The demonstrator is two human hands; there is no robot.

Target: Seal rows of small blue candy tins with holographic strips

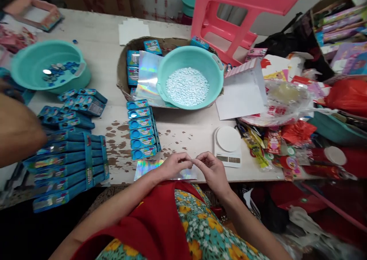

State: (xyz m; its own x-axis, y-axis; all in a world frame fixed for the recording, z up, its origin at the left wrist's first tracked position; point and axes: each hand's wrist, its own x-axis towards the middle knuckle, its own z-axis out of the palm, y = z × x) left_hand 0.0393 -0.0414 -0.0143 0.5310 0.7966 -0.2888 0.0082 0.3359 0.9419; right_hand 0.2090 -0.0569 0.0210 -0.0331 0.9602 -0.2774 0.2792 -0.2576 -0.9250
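Observation:
My left hand [177, 165] and my right hand [211, 169] meet at the fingertips near the table's front edge. Both are closed in a pinch; anything between the fingers is too small or hidden to make out. Beneath my left hand lies a shiny holographic sheet [146, 168], partly covered by it. Just beyond, to the left, stands a row of small blue boxes [142, 132] with round openings. A white digital scale [228, 147] sits close to my right hand. Farther back, a turquoise basin [190, 80] holds many small pale tablets.
The basin rests on a cardboard box [122, 71] with blue packs inside. More blue boxes [74, 160] are stacked at left, near another person's arm [20, 132] and a second turquoise basin [31, 71]. Wrappers and bags [286, 99] crowd the right; a pink stool [200, 19] stands behind.

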